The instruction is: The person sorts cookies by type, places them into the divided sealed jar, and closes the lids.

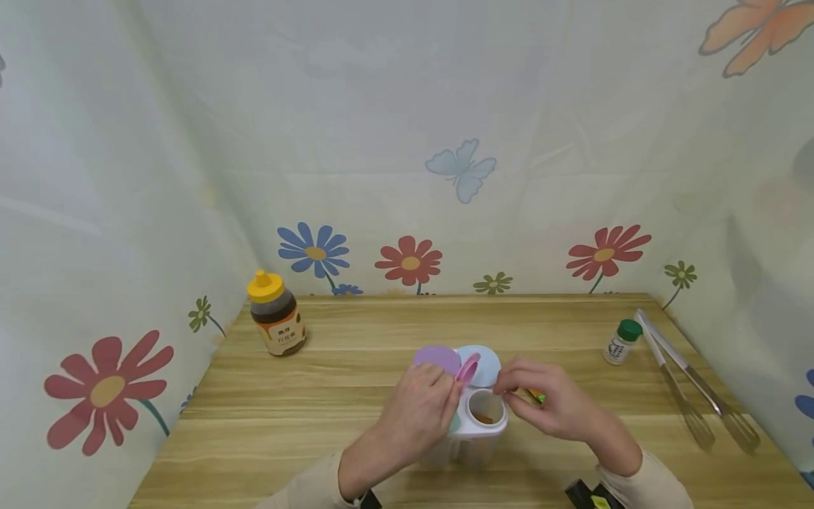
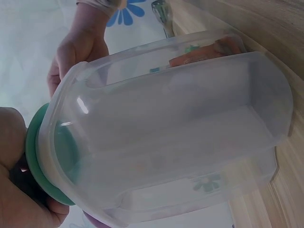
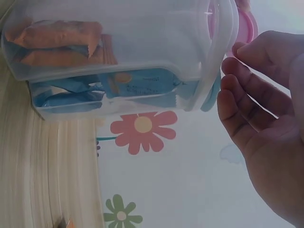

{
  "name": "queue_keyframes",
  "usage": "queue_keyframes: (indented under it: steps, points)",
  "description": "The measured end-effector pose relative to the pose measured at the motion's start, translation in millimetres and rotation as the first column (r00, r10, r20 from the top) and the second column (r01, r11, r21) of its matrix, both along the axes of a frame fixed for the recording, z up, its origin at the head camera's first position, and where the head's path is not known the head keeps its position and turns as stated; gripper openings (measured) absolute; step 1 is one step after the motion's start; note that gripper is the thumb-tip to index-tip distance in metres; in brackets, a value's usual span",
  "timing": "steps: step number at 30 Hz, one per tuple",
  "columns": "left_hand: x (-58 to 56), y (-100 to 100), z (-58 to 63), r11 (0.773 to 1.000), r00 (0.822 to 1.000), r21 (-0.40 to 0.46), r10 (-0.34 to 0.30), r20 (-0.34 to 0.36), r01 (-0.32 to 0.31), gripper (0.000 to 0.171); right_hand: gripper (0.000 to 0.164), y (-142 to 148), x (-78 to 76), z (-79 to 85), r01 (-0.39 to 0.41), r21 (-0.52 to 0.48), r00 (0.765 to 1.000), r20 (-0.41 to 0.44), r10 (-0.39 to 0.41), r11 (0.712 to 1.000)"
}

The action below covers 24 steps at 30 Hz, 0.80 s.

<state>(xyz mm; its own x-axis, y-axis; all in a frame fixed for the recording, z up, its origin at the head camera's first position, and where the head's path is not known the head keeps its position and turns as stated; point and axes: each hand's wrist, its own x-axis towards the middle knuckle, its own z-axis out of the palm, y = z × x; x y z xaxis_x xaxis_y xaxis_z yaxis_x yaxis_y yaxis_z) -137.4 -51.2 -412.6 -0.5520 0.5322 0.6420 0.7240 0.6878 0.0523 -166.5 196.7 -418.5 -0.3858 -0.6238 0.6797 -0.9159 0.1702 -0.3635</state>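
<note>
ok so our left hand (image 1: 420, 404) has its grip curled around the edge of a round pink plastic lid (image 1: 468, 369), which we're holding tilted up just behind the uncovered mouth of a clear, boxy plastic container with a white top (image 1: 481, 430). our right hand (image 1: 550, 397) is at the right side of that mouth, fingers loosely bent with the tips right by the rim; we can't see anything in that grip, and can't tell if the tips actually touch the rim.

the container stands upright in front of us on the pale wood-grain worktop (image 1: 356, 396). orange-wrapped packets (image 3: 61, 40) sit low in the compartment with the uncovered mouth, and blue-wrapped packets (image 3: 142, 83) are in the one beside it. the other lids are a flat purple disc (image 1: 437, 358), a light blue disc (image 1: 481, 365) and a green round one (image 2: 35, 156). some small, colourful thing (image 1: 538, 396) is mostly hidden behind our right hand.

farther out, we've got a dark jar with a yellow cap (image 1: 278, 326) back left, a small clear shaker with a green cap (image 1: 620, 343) to the right, and long metal tongs (image 1: 689, 378) just beside it. a pale flower-and-butterfly sheet (image 1: 356, 106) hangs behind.
</note>
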Motion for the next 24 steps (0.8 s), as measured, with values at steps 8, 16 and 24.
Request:
queue_keyframes:
  steps: [8, 16, 24]
  points:
    - [-0.7, 0.2, -0.9, 1.0, 0.999, 0.001, -0.001, -0.034, 0.002, 0.026, 0.038, 7.8, -5.7, -4.9, 0.065, -0.035, 0.998, 0.014, -0.064, 0.997]
    - [0.0, 0.7, -1.3, 1.0, 1.0, 0.004, -0.004, -0.018, 0.004, 0.026, 0.038, 14.1, -9.9, -6.0, 0.162, -0.03, 0.987, -0.002, -0.162, 0.986]
    - [-0.2, 0.7, -0.8, 1.0, 1.0, -0.004, 0.005, 0.016, -0.005, 0.027, 0.033, 22.2, -15.3, -11.1, 0.262, 0.02, 0.963, 0.052, -0.263, 0.965]
